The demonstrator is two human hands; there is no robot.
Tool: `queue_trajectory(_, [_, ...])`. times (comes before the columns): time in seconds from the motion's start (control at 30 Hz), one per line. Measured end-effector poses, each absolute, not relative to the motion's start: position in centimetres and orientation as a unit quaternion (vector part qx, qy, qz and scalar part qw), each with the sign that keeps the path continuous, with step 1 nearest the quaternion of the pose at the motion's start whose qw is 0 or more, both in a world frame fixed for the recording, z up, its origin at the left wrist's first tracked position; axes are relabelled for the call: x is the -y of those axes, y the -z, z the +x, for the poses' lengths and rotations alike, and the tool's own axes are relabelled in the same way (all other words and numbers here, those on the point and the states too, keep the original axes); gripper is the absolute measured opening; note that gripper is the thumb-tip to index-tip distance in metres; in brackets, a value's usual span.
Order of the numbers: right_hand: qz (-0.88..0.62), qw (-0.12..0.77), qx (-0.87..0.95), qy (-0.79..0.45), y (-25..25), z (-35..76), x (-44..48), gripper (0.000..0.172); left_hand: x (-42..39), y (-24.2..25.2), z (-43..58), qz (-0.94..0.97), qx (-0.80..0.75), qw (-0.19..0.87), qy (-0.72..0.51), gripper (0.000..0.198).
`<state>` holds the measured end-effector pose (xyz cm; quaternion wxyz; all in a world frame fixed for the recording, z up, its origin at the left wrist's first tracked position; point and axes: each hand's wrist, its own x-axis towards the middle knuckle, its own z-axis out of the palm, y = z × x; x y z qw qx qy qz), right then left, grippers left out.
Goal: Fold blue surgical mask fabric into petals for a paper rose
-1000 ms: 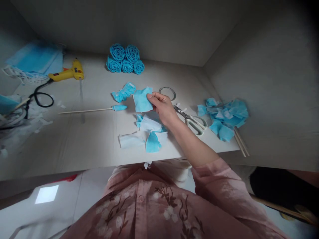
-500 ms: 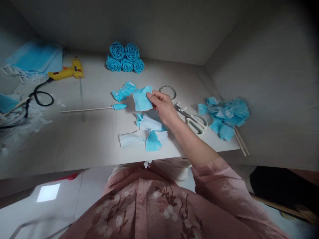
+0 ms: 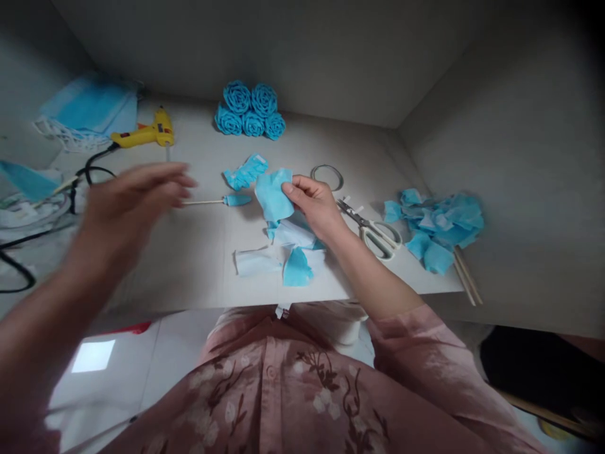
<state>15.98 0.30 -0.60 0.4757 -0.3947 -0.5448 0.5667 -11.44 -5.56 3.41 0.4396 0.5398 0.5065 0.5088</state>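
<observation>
My right hand (image 3: 317,205) pinches a square of light blue mask fabric (image 3: 275,194) between thumb and fingers, above the table. My left hand (image 3: 135,195) is over the left part of the table, slightly blurred, its fingers stretched out and nothing seen in them. Just past its fingertips lies a thin stick with a blue wrapped tip (image 3: 237,200), partly hidden by the hand. A gathered blue fabric strip (image 3: 246,171) rests behind the stick. Below the held square are loose white and blue fabric pieces (image 3: 297,268). White-handled scissors (image 3: 371,230) lie right of my right hand.
Several blue fabric roses (image 3: 253,108) are stacked at the back. A yellow glue gun (image 3: 146,131) with a black cord stands at left, near blue face masks (image 3: 94,104). A wire coil (image 3: 327,178) lies behind the scissors. At right are blue scraps (image 3: 444,221) and wooden sticks (image 3: 467,277).
My left hand has come into view from the left, over the table. The square in my right hand has tilted slightly and stays held. The whole view has shifted a little.
</observation>
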Motion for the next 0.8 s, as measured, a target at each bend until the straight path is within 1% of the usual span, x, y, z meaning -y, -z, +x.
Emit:
queue_trajectory(0.07, [-0.394,0.474,0.547,-0.566,0.5,15.9,-0.1,0.058,4.3,-1.9,-8.8,0.498,-0.476,0.537,-0.487,0.026])
queue_trajectory(0.1, [-0.395,0.474,0.548,-0.564,0.5,15.9,-0.1,0.058,3.6,-1.3,-7.5,0.465,-0.436,0.622,-0.455,0.033])
queue_trajectory(0.13, [-0.395,0.474,0.550,-0.562,0.5,16.0,0.0,0.057,2.9,-0.9,-6.3,0.449,-0.417,0.663,-0.431,0.036])
queue_trajectory(0.2, [-0.399,0.475,0.554,-0.555,0.6,16.0,-0.1,0.056,1.6,-0.5,-4.6,0.426,-0.394,0.706,-0.406,0.037])
queue_trajectory(0.27, [-0.403,0.480,0.555,-0.547,0.6,16.0,-0.2,0.057,0.9,-0.8,-3.7,0.417,-0.397,0.708,-0.409,0.031])
queue_trajectory(0.37, [-0.403,0.498,0.547,-0.539,0.8,16.1,-0.5,0.056,0.4,-1.6,-3.2,0.416,-0.421,0.678,-0.436,0.023])
queue_trajectory(0.5, [-0.388,0.513,0.524,-0.558,1.0,16.3,-0.7,0.054,0.4,-1.8,-2.9,0.437,-0.437,0.635,-0.464,0.024])
queue_trajectory(0.63, [-0.388,0.495,0.514,-0.583,1.0,16.3,-0.8,0.054,0.6,-1.4,-2.5,0.443,-0.436,0.621,-0.477,0.021])
queue_trajectory(0.8, [-0.415,0.501,0.526,-0.548,1.0,16.1,-0.7,0.056,0.5,-0.6,-2.8,0.443,-0.428,0.622,-0.483,0.020])
